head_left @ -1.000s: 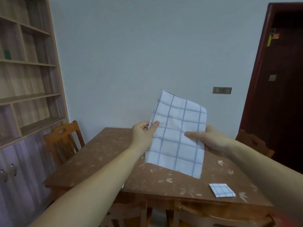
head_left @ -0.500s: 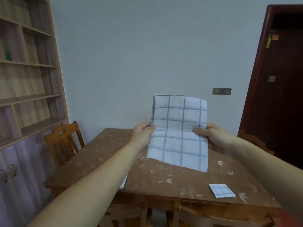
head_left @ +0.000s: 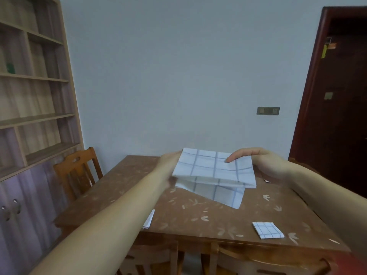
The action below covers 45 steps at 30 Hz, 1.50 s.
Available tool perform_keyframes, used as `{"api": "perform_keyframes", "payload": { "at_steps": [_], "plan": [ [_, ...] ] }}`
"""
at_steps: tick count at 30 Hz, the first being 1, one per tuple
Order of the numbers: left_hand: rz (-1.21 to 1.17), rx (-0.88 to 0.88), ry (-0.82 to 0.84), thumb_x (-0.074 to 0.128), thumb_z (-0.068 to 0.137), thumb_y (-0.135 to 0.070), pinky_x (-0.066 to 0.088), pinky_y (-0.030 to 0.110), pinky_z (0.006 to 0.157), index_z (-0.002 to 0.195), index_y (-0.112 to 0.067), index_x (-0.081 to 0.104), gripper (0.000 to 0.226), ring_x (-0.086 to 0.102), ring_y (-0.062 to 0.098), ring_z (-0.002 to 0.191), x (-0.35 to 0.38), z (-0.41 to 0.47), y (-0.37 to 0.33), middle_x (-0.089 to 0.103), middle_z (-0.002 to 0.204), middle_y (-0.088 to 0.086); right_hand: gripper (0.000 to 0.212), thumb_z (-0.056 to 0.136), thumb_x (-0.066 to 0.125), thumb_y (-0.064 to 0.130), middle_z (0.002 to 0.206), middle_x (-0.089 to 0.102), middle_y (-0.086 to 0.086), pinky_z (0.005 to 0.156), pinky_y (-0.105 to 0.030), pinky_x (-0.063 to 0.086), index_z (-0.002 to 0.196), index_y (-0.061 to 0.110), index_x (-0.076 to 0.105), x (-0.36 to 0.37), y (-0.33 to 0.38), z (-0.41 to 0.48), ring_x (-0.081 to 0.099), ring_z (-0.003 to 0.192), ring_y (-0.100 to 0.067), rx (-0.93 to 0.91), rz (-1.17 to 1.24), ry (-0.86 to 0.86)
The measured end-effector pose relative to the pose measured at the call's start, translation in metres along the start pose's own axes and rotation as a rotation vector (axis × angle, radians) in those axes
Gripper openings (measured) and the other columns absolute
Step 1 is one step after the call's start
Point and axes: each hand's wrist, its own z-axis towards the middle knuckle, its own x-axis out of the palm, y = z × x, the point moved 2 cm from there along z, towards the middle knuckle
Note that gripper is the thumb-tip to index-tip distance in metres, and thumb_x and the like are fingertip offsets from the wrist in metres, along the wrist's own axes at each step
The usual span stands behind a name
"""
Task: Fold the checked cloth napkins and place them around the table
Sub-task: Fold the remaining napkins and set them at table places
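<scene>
A white napkin with blue checks (head_left: pixel 213 168) hangs above the brown table (head_left: pixel 190 217), its upper half bent over towards me and the lower part drooping beneath. My left hand (head_left: pixel 168 161) holds its left edge, with the fingers hidden behind the cloth. My right hand (head_left: pixel 252 157) holds the right edge, fingers lying across the top layer. A small folded checked napkin (head_left: pixel 267 230) lies near the table's front right edge. Another folded napkin (head_left: pixel 149 220) shows partly behind my left forearm.
A wooden chair (head_left: pixel 79 171) stands at the table's left side, and chair backs (head_left: pixel 248 259) show at the near edge. A tall shelf unit (head_left: pixel 33 116) fills the left wall. A dark door (head_left: pixel 337 108) stands at the right.
The napkin was held upright and flat; its top half has now come down towards me into a fold, and both hands have dropped lower over the table.
</scene>
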Motion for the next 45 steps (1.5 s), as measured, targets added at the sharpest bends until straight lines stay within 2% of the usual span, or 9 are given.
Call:
{"api": "perform_keyframes", "payload": {
  "at_steps": [4, 9, 14, 20, 22, 25, 33, 37, 45],
  "plan": [
    [-0.067, -0.079, 0.034, 0.054, 0.096, -0.045, 0.052, 0.033, 0.073, 0.097, -0.012, 0.067, 0.036, 0.066, 0.023, 0.078, -0.002, 0.004, 0.001, 0.07, 0.087, 0.007, 0.047, 0.098, 0.037, -0.005, 0.113, 0.073, -0.007, 0.098, -0.044, 0.052, 0.094, 0.017, 0.079, 0.0, 0.0, 0.0, 0.067, 0.108, -0.028, -0.014, -0.082, -0.001],
    [0.033, 0.031, -0.019, 0.067, 0.091, -0.019, 0.056, 0.035, 0.075, 0.109, 0.0, 0.068, 0.026, 0.069, 0.027, 0.082, -0.006, 0.006, -0.001, 0.072, 0.095, 0.014, 0.052, 0.095, 0.035, -0.011, 0.123, 0.067, -0.005, 0.092, -0.042, 0.056, 0.099, 0.018, 0.077, 0.006, -0.002, 0.002, 0.065, 0.108, -0.025, -0.023, -0.107, 0.037],
    [0.308, 0.255, 0.037, 0.064, 0.093, -0.021, 0.052, 0.028, 0.071, 0.08, -0.017, 0.072, 0.016, 0.065, 0.018, 0.073, -0.005, 0.0, -0.007, 0.07, 0.079, 0.002, 0.036, 0.082, 0.051, 0.004, 0.129, 0.063, -0.001, 0.096, -0.036, 0.053, 0.108, 0.016, 0.073, 0.007, -0.008, -0.005, 0.06, 0.117, -0.026, 0.041, -0.196, 0.3],
    [0.475, 0.373, 0.317, 0.062, 0.095, -0.021, 0.045, 0.014, 0.062, 0.079, -0.025, 0.07, 0.019, 0.057, -0.003, 0.06, 0.021, -0.018, -0.015, 0.066, 0.062, -0.017, 0.025, 0.095, 0.059, 0.026, 0.098, 0.074, -0.007, 0.077, -0.019, 0.057, 0.108, 0.007, 0.069, 0.029, 0.021, -0.003, 0.072, 0.086, -0.015, -0.124, -0.025, 0.007],
    [0.502, 0.39, 0.355, 0.061, 0.096, -0.022, 0.045, 0.014, 0.064, 0.081, -0.026, 0.071, 0.019, 0.058, -0.004, 0.063, 0.025, -0.021, -0.016, 0.066, 0.065, -0.018, 0.024, 0.091, 0.066, 0.026, 0.073, 0.066, -0.006, 0.06, -0.013, 0.049, 0.093, 0.003, 0.073, 0.034, 0.028, -0.002, 0.06, 0.062, -0.008, -0.183, -0.15, -0.083],
    [0.481, 0.395, 0.317, 0.062, 0.095, -0.023, 0.047, 0.021, 0.068, 0.083, -0.024, 0.072, 0.016, 0.059, 0.003, 0.067, 0.024, -0.02, -0.016, 0.067, 0.07, -0.013, 0.018, 0.087, 0.071, 0.017, 0.062, 0.061, -0.002, 0.051, -0.011, 0.044, 0.082, 0.0, 0.074, 0.035, 0.031, 0.0, 0.051, 0.049, -0.002, -0.207, -0.167, -0.198],
    [0.342, 0.371, 0.177, 0.074, 0.086, -0.013, 0.05, 0.017, 0.057, 0.078, -0.015, 0.073, 0.008, 0.062, 0.003, 0.056, 0.005, -0.014, -0.017, 0.069, 0.061, -0.008, 0.01, 0.087, 0.07, 0.012, 0.081, 0.074, -0.014, 0.076, -0.033, 0.058, 0.086, 0.005, 0.077, 0.023, 0.028, -0.002, 0.066, 0.076, -0.016, -0.261, 0.023, -0.345],
    [0.214, 0.389, 0.081, 0.073, 0.083, -0.003, 0.053, 0.017, 0.057, 0.077, -0.013, 0.071, 0.013, 0.064, 0.001, 0.054, 0.0, -0.012, -0.016, 0.069, 0.058, -0.009, 0.009, 0.088, 0.07, 0.012, 0.088, 0.076, -0.015, 0.084, -0.032, 0.059, 0.087, 0.004, 0.075, 0.016, 0.024, -0.006, 0.07, 0.082, -0.022, -0.23, 0.115, -0.385],
    [0.247, 0.476, 0.047, 0.074, 0.085, -0.01, 0.057, 0.029, 0.078, 0.078, -0.018, 0.074, 0.011, 0.064, 0.011, 0.07, 0.005, -0.013, -0.016, 0.072, 0.073, 0.001, 0.01, 0.09, 0.065, 0.007, 0.078, 0.075, -0.002, 0.069, -0.018, 0.058, 0.089, 0.007, 0.075, 0.019, 0.027, -0.01, 0.069, 0.071, -0.008, -0.25, 0.091, -0.319]
  ]
}}
